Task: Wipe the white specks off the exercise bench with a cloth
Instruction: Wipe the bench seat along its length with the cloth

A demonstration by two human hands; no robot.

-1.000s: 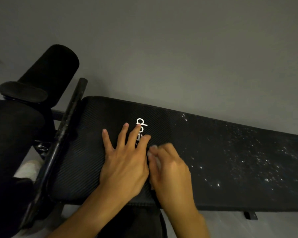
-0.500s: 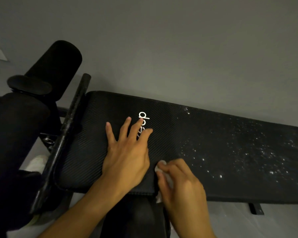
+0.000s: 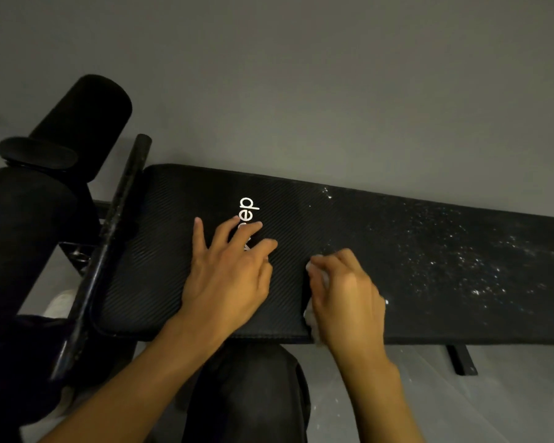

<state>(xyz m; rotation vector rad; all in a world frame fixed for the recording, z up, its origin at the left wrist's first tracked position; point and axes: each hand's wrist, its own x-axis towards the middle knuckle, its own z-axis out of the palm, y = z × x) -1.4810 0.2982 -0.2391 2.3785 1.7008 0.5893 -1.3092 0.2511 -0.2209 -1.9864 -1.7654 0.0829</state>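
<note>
A black padded exercise bench runs from left to right, with a white logo near its middle. White specks lie scattered over its right half. My left hand rests flat on the pad with fingers spread, partly over the logo. My right hand grips a small white cloth and presses it on the pad near the front edge, just left of the specks. Most of the cloth is hidden under the hand.
Black foam rollers and a black metal bar stand at the bench's left end. A grey wall lies behind the bench. My dark-trousered knee sits under the front edge, and a bench foot shows on the pale floor.
My right hand with the cloth went from beside the left hand toward the front edge, then rightward and back up onto the pad. The left hand stayed put.
</note>
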